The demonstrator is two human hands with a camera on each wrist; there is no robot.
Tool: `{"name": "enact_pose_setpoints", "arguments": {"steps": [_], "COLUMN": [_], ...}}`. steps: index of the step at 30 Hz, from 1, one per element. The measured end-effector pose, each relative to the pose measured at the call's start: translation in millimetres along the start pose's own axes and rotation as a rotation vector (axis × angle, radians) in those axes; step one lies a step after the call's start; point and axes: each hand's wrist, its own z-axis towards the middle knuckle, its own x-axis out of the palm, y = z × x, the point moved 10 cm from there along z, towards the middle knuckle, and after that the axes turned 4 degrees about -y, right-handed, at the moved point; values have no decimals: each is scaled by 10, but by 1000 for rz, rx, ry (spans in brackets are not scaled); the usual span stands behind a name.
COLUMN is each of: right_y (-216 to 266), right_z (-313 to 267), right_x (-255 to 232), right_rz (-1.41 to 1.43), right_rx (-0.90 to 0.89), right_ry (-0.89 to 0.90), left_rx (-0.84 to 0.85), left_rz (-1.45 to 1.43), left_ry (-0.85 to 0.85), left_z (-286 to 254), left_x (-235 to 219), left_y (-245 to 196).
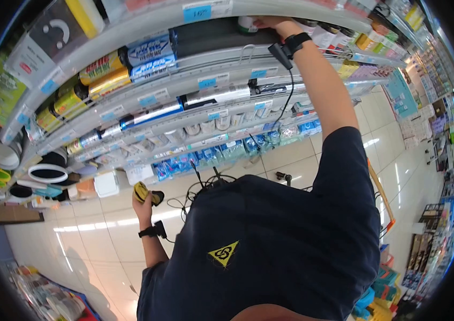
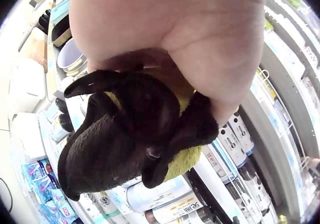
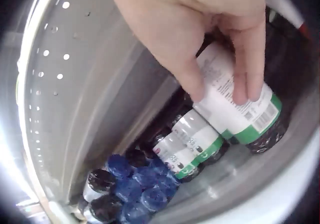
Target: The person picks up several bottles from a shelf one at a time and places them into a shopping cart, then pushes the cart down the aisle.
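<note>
My right hand [image 1: 276, 22] reaches onto an upper shelf. In the right wrist view, its thumb and fingers [image 3: 248, 79] grip a dark plastic-wrapped roll with a white and green label [image 3: 235, 101], which lies on its side. Two similar labelled rolls [image 3: 192, 136] lie just beyond it, with blue-ended rolls [image 3: 142, 186] farther along the shelf. Low at the left, my left hand [image 1: 144, 208] holds a bunched yellow-and-black cloth [image 2: 120, 139]. The cloth's dark fuzzy folds hang below the palm in the left wrist view, and the fingertips are partly hidden behind it.
The shelf rack [image 1: 200, 83] curves across the front, stacked with blue and yellow packs [image 1: 152, 51] and rolls. Dark cables [image 1: 205, 184] hang near my chest. Behind stretches a tiled floor [image 1: 104, 235], with a goods bin [image 1: 50, 297] at lower left and more shelves [image 1: 441, 214] at right.
</note>
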Motion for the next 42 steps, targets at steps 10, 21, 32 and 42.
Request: {"name": "enact_pose_setpoints", "arguments": {"steps": [10,21,32,42], "right_y": [90,563,61,-371], "right_z": [-101,-83,28,540], "right_x": [-78,33,519,398], "right_rz": [319,-599,-375,-750], "right_rx": [118,-689,21,-156], "right_ry": [27,72,652,658], "left_rx": [-133,-181,-122,-157], "left_rz": [-33,-60,-69,-79], "left_ry": [-92,-144,-192,-267], "left_z": [-426,-607,-643,-820], "left_x": [68,63,85,70], "left_y": [206,551,541,742]}}
